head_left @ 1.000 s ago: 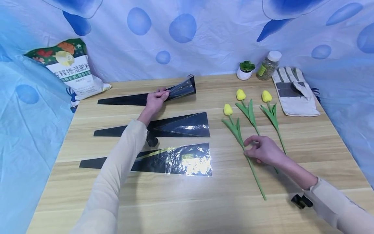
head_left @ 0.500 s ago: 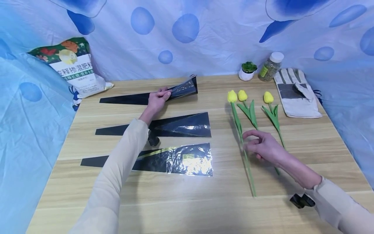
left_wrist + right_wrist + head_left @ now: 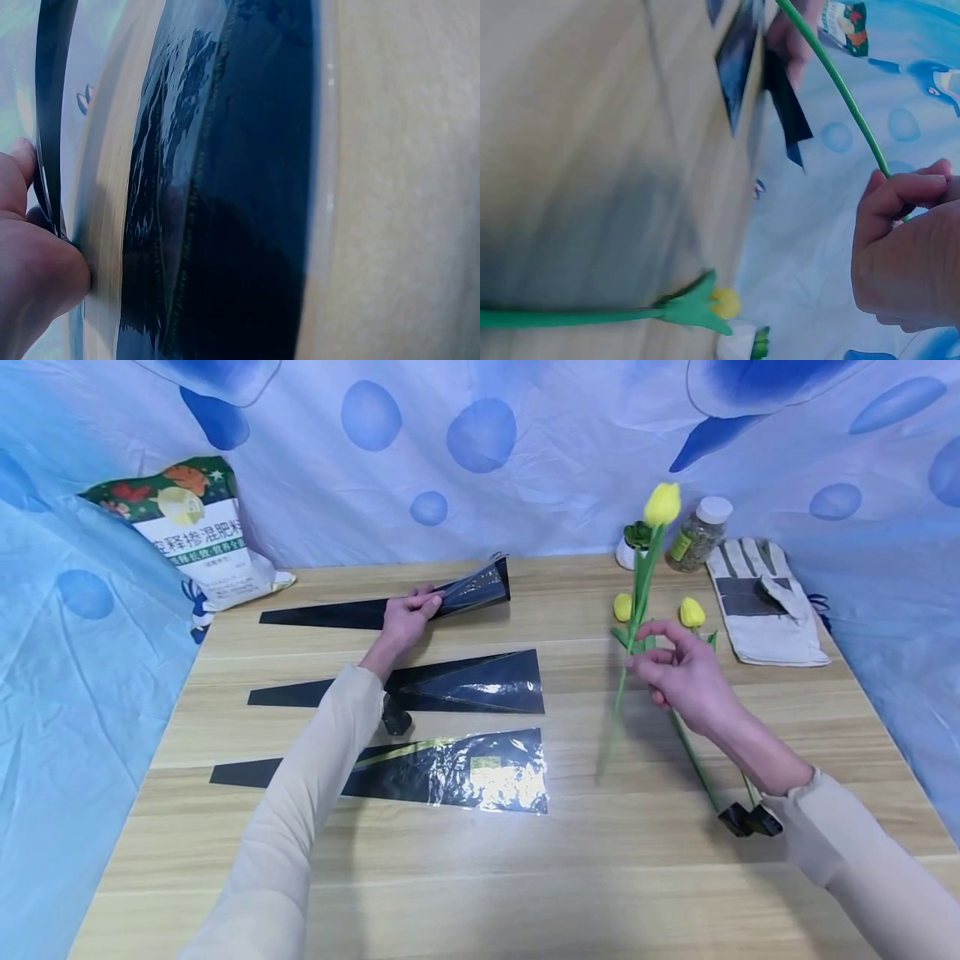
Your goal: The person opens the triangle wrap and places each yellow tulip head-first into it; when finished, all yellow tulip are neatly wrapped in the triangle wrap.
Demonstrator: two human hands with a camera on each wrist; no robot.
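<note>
Head view: the right hand (image 3: 678,668) pinches the green stem of a yellow artificial tulip (image 3: 662,503) between thumb and fingertips, about a third of the way down. The flower is lifted off the pale wooden counter (image 3: 480,868), bloom up and stem tip hanging free. The left hand (image 3: 406,615) grips the farthest black-and-clear cellophane flower sleeve (image 3: 471,589) near its middle, thumb on top, with the wide mouth slightly raised and gaping to the right. To do this well, I judge the stem end should be swung round and led into that gaping mouth, while the left hand props the mouth wider. Two more flat black cellophane sleeves (image 3: 480,683) lie nearer, and two more yellow tulips (image 3: 692,612) lie on the counter behind the right hand. A fertiliser bag (image 3: 197,539), a small potted succulent (image 3: 628,545), a white-capped jar (image 3: 701,532) and a white work glove (image 3: 761,602) stand along the back edge.

Left wrist view: the thumb and fingers (image 3: 22,247) clamp the sleeve's thin black edge (image 3: 49,112); a glossy neighbouring sleeve (image 3: 225,187) fills the frame. A firmer hold closer to the mouth would likely steady it.

Right wrist view: the curled fingers (image 3: 896,202) hold the thin green stem (image 3: 840,82), which slants up and away. Another tulip (image 3: 697,304) lies flat on the counter below. A light pinch should keep the stem from twisting.
</note>
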